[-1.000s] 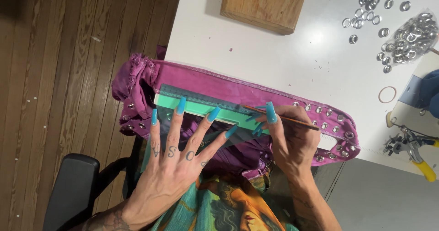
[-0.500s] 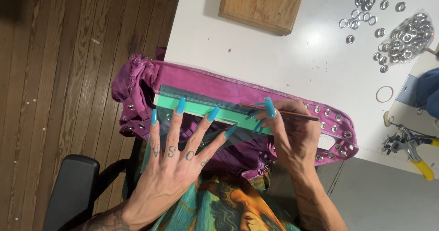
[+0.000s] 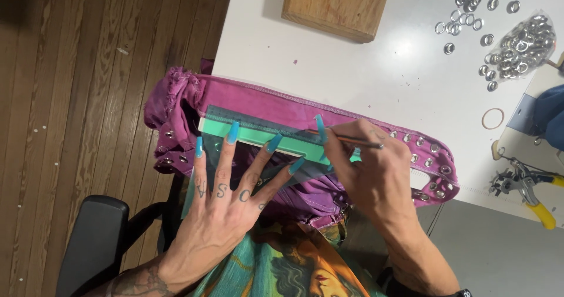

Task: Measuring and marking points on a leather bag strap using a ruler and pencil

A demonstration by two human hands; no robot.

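The left hand lies flat with fingers spread wide, pinning the green ruler onto the purple garment at the white table's near edge. To the right, the right hand pinches a thin pencil against the ruler's far edge. Firm, even pressure along the ruler should keep the line true, I'd say.

Frayed magenta denim garment with shiny metal eyelets; smooth green plastic ruler; matt white desk; raw wooden block; worn plank floor.

wooden block, loose metal eyelets (some bagged), yellow-handled pliers
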